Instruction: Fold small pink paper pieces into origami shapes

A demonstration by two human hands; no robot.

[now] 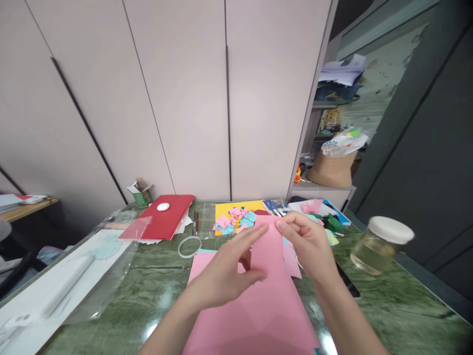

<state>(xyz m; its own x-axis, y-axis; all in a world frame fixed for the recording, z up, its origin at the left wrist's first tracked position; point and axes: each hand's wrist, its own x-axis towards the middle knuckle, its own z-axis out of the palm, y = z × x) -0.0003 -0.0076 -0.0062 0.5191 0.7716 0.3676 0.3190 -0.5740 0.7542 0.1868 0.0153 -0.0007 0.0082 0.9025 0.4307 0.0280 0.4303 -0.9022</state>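
A sheet of pink paper rises in front of me, its narrow upper end bent up above the table. Thumb and fingers of my right hand pinch it at the top right corner. My left hand is at the sheet's left side, fingers stretched out along the upper part and thumb well apart. Its fingertips seem to touch the paper without gripping it. More pink paper lies partly hidden under my left hand, with a blue edge behind it. A smaller pink piece shows beside my right wrist.
Small folded pink and blue papers lie on a yellow sheet. A roll of tape, pens and a red folder are left of it. A lidded jar and dark phone stand right. Plastic-covered white sheets fill the left.
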